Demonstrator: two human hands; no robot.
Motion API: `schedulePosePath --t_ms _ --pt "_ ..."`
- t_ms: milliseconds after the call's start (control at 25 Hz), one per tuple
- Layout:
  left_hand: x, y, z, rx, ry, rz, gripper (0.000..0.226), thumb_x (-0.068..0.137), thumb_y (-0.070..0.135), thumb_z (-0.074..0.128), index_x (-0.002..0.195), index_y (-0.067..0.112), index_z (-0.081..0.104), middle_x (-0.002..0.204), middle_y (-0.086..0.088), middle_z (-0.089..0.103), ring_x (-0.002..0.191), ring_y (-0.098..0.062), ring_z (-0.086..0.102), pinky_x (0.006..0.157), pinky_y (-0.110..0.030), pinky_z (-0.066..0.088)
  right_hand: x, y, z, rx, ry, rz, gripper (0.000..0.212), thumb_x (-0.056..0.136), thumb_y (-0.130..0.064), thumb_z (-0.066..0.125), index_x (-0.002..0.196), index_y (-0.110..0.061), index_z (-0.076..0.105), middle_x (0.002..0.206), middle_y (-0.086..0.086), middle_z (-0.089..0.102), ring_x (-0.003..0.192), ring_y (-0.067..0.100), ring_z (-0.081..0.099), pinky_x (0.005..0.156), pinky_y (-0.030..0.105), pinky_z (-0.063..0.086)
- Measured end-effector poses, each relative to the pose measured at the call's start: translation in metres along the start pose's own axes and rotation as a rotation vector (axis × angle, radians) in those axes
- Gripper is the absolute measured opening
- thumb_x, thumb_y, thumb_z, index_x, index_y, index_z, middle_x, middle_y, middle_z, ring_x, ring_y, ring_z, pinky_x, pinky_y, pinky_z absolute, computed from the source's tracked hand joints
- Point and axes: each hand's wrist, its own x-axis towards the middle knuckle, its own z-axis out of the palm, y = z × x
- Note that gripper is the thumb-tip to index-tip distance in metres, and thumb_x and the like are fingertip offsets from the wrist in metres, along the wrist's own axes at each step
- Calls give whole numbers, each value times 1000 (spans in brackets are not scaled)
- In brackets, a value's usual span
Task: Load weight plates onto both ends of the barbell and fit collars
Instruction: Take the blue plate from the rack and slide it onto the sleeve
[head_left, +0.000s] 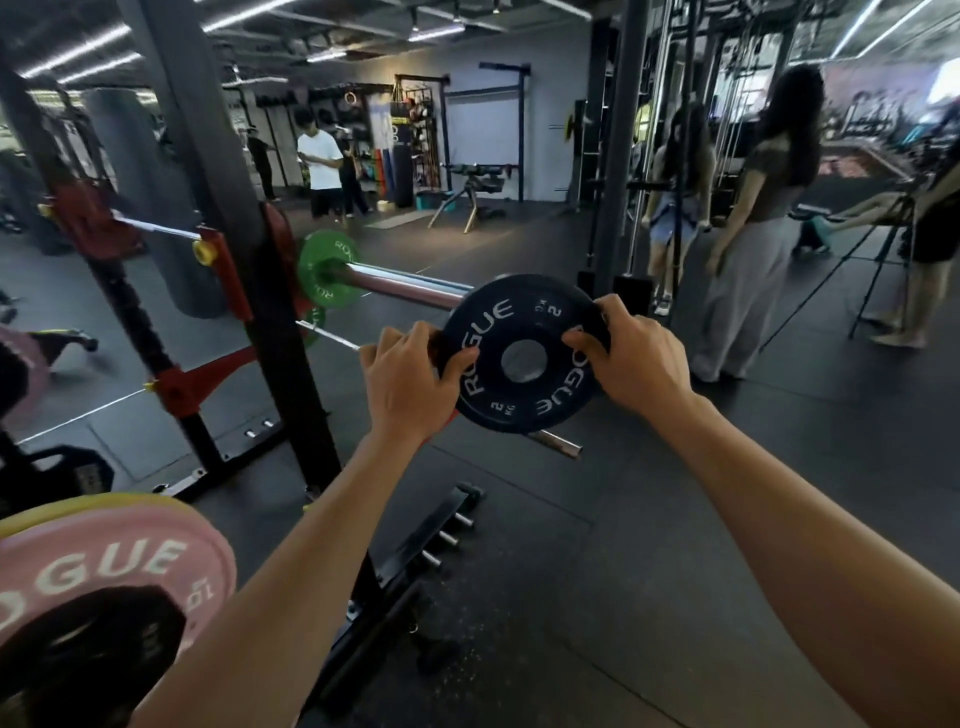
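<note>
While held at the end of the chrome steel barbell sleeve (410, 287), small round dark-blue weight plate (522, 354) gripped at opposite rims by left hand (410, 382) and right hand (631, 358). Marked "ROGUE", "2 KG". Open rubber floor (675, 519) below. Green round plate (328, 268) already seated against the black steel rack upright (244, 249).

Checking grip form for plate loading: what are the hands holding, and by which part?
Both hands hold the dark 2 kg plate by its rim: left hand on the left edge, right hand on the upper right edge.
</note>
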Motion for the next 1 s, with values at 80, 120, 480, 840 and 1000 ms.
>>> schedulePosePath --t_ms 80,120,480,840,1000 --pt "24 -7 21 -10 4 -1 48 85 68 52 91 21 59 86 4 65 94 -20 52 86 -35 28 26 7 14 -9 -8 10 49 92 -61 45 119 -20 46 86 12 67 78 37 64 57 35 36" --pt "34 -11 31 -12 10 0 47 85 68 52 91 21 59 85 4 65 93 -20 52 85 -35 29 38 11 22 -8 -5 14 49 92 -61 45 120 -20 46 86 12 67 78 37 63 58 35 36" --pt "80 -38 84 69 50 -75 44 87 64 58 92 20 61 84 6 65 88 -20 53 82 -34 27 115 35 96 86 -48 -53 49 92 -60 45 118 -18 47 82 12 63 74 36 62 57 35 37" --pt "78 -24 114 306 193 -232 47 85 66 56 87 19 59 80 7 63 84 -21 56 84 -42 40 180 67 166 315 -174 -253 42 93 -55 48 113 -18 44 78 6 56 65 27 47 56 35 36" --pt "69 -3 119 443 283 -298 46 83 66 59 84 21 57 71 11 57 78 -18 54 80 -36 32 200 76 186 416 -201 -376 43 93 -57 44 112 -19 41 76 3 53 64 24 45 56 35 35"
